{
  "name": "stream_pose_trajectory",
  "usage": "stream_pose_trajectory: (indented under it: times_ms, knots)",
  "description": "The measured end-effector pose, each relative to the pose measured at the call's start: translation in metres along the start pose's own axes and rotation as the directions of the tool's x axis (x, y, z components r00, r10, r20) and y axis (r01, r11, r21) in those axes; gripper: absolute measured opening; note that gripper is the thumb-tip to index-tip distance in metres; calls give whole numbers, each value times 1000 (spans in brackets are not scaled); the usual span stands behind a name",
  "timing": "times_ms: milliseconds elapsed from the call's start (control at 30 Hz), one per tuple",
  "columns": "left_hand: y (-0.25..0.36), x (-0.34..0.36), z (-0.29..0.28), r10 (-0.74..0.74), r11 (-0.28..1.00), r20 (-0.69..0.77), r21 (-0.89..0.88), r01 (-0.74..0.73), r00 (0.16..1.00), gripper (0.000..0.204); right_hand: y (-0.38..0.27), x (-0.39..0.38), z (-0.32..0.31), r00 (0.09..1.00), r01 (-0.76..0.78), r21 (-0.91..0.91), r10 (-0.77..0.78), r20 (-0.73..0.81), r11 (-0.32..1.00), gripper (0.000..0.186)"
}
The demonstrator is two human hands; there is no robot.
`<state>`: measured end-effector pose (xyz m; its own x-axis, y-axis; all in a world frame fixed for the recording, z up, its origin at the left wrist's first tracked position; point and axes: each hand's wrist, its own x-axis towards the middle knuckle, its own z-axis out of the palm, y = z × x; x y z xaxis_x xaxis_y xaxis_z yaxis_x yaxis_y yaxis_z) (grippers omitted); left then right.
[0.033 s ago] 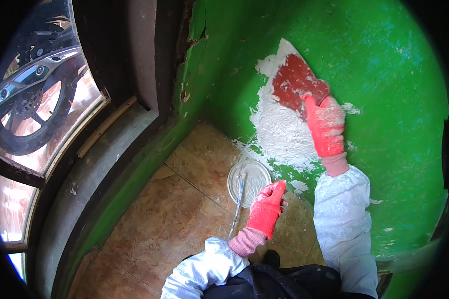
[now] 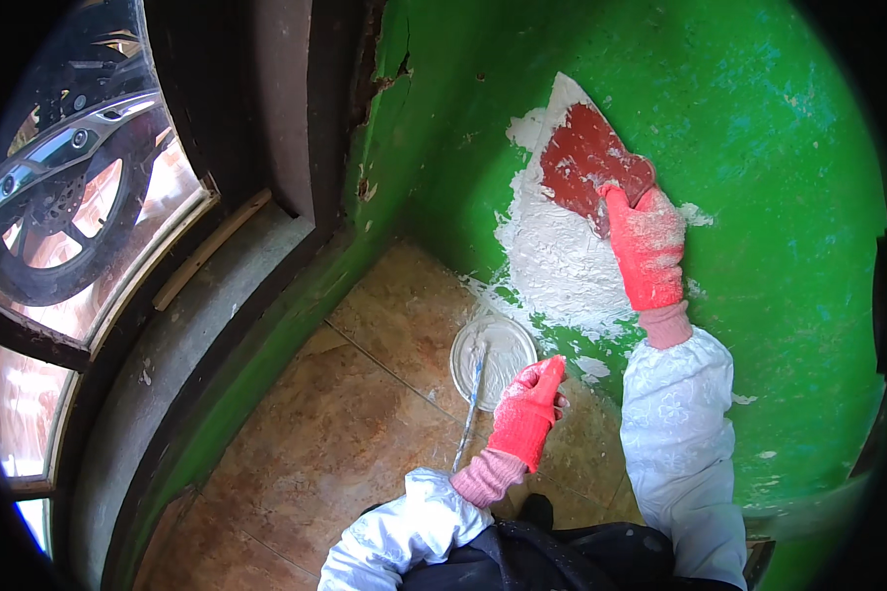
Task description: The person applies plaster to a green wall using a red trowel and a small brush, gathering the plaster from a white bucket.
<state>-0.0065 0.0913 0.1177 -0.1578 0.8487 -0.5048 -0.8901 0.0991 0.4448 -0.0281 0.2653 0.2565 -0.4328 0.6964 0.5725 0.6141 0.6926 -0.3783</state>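
Note:
My right hand (image 2: 646, 246), in a red glove dusted with white, grips a red scraper (image 2: 579, 153) with a pale upper edge, pressed against the green wall (image 2: 759, 197) on a rough patch of white plaster (image 2: 562, 261). My left hand (image 2: 530, 404), also gloved in red, is closed lower down, beside a round white container (image 2: 493, 345) smeared with plaster; whatever it may hold is hidden. A thin pale stick with blue marks (image 2: 471, 394) stands in the container and slants down past that hand.
Tan tiled floor (image 2: 315, 443) meets the wall in a corner with cracked paint. On the left are a dark door frame (image 2: 266, 118), a sill with a loose wooden strip (image 2: 207, 251) and glass panes, through which a vehicle's wheel (image 2: 59, 246) shows. My dark-clad legs are below.
My right hand and the scraper have shifted very slightly up and right along the wall. My left hand stays in place.

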Motion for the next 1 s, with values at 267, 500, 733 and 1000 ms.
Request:
stream_pose_trajectory:
  times_ms: [267, 500, 733, 1000]
  knots:
    - [-4, -2, 7, 24, 1000, 12, 12, -24, 1000, 39, 5, -14, -5, 997, -74, -35, 74, 12, 997, 15]
    - [-6, -7, -3, -12, 999, -4, 45, 12, 1000, 37, 1, -26, -39, 549, 835, -120, -802, 235, 536, 30]
    - [-31, -6, -12, -68, 996, -13, 63, 68, 998, 35, 46, -39, -7, 336, 936, -123, -735, 589, 329, 35]
    - [-43, -1, -17, -87, 995, 14, 49, 86, 996, 33, 51, -37, 15, 291, 936, -28, -726, 623, 350, 41]
